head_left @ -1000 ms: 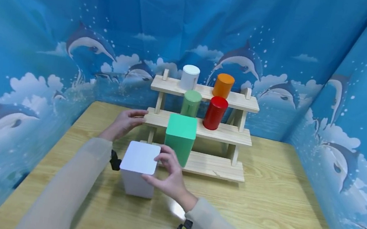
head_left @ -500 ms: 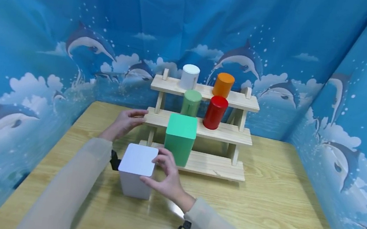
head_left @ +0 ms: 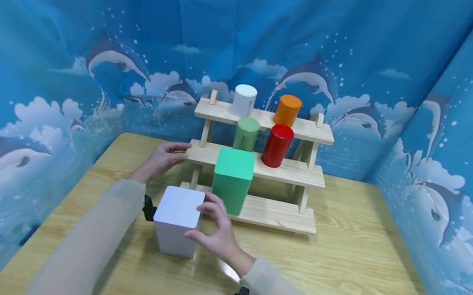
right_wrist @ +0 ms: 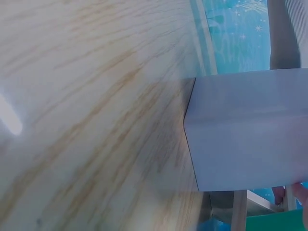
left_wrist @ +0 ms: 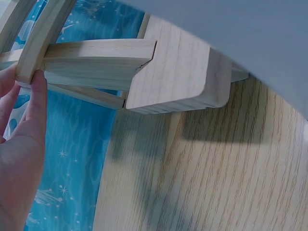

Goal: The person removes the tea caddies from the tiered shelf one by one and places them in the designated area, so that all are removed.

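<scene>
A tall white box stands on the table in front of the wooden tiered stand. Its right side is within my right hand, whose curled fingers and thumb grip it near the top. In the right wrist view, the white box has its base against the table; just one fingertip shows at the edge. My left hand pinches the left end of the middle shelf, its fingers under the wood. Behind the white box, a tall green box sits on the bottom shelf.
A green cylinder and a red cylinder occupy the middle shelf. White and orange cylinders stand on top. A dolphin-print curtain closes the back and sides of the wooden table.
The white box has shifted slightly toward me and left, with my right hand following. Since half a second ago the right thumb has drawn back a little. The left hand stays on the shelf.
</scene>
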A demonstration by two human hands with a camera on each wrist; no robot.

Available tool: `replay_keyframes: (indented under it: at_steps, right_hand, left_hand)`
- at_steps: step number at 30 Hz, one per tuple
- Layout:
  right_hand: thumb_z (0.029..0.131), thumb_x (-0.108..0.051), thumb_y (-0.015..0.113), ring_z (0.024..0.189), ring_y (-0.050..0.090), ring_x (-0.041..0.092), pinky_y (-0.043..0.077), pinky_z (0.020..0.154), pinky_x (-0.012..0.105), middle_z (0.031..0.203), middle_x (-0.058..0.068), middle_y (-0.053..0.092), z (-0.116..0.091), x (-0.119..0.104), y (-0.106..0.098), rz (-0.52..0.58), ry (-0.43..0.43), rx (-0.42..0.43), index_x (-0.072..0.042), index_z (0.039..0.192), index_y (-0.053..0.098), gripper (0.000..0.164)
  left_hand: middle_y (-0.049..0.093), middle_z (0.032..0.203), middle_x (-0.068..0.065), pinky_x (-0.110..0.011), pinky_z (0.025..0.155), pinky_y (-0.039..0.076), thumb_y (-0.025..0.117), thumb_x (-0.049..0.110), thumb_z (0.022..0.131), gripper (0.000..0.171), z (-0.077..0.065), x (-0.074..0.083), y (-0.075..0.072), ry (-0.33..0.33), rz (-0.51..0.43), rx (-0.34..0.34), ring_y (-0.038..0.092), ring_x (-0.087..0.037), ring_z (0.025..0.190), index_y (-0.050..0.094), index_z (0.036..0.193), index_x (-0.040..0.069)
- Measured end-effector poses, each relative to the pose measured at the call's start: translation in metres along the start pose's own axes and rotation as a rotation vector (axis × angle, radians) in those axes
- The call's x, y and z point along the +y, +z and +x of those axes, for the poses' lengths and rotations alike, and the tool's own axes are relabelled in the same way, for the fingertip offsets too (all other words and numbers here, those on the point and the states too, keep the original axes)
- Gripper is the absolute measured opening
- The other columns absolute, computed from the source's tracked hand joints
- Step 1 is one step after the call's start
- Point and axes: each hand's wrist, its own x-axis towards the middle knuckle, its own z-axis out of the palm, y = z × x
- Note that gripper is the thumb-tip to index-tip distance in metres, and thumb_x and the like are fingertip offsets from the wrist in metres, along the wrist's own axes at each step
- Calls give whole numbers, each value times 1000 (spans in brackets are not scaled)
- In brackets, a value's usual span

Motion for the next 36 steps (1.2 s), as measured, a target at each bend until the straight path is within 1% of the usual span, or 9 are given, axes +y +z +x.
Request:
replay_keyframes:
  at_steps: [5,10,14,17,22,27,29,31,36]
  right_hand:
    - [61,10,79,115,42,48,46,93,47,129,33,37,1,-1,-4,-28,-64,6,9,107,50,55]
    - [61,10,78,115,40,51,43,97,48,128,30,40,4,-4,-14,-34,-106,0,11,108,50,54]
    - [63,9,76,115,41,49,43,98,44,126,33,42,4,-9,-21,-49,-133,-5,13,108,49,53]
    - [65,7,76,115,42,48,44,99,41,123,36,42,4,-14,-27,-68,-174,-9,13,108,49,52]
    - [73,-3,75,115,45,43,44,97,44,121,36,45,4,-20,-39,-94,-266,5,13,109,50,47]
    - [81,-13,72,114,47,41,44,97,42,120,35,47,3,-14,-54,-102,-344,46,13,110,50,45]
    - [82,-14,71,115,47,41,44,98,41,121,35,46,3,-9,-61,-91,-352,63,12,112,50,45]
    - [83,-13,71,116,46,41,43,98,43,122,35,45,3,-5,-67,-71,-352,77,12,114,50,45]
    - [80,-4,72,116,45,43,43,99,42,121,39,42,6,-5,-81,-55,-356,115,18,111,48,44]
  left_hand:
    - [44,137,-14,-39,104,38,62,10,90,46,0,0,0,-3,-20,1,49,-25,119,48,133,4]
    - [42,138,-14,-37,104,38,62,11,90,48,1,0,0,-8,-28,-8,47,-25,121,46,134,3]
    - [43,138,-14,-37,104,38,63,11,89,48,2,-1,-1,-19,-41,-1,48,-24,120,47,134,3]
    - [44,137,-14,-36,104,39,63,10,89,48,2,-1,-1,-25,-60,8,49,-23,118,47,133,3]
    - [44,137,-13,-34,102,40,62,7,89,47,0,-1,0,-8,-85,-3,51,-20,115,47,133,3]
    - [42,138,-14,-36,103,39,60,6,90,47,0,-2,1,14,-81,-21,51,-19,114,45,134,1]
    - [43,138,-13,-35,103,40,61,7,90,47,0,-2,0,9,-79,-13,51,-19,114,46,133,2]
    - [44,137,-12,-34,101,41,62,8,90,47,0,-3,0,4,-74,-9,51,-19,115,47,133,3]
    - [44,138,-11,-29,97,45,62,10,90,47,-1,-2,0,1,-58,-7,49,-20,118,47,134,4]
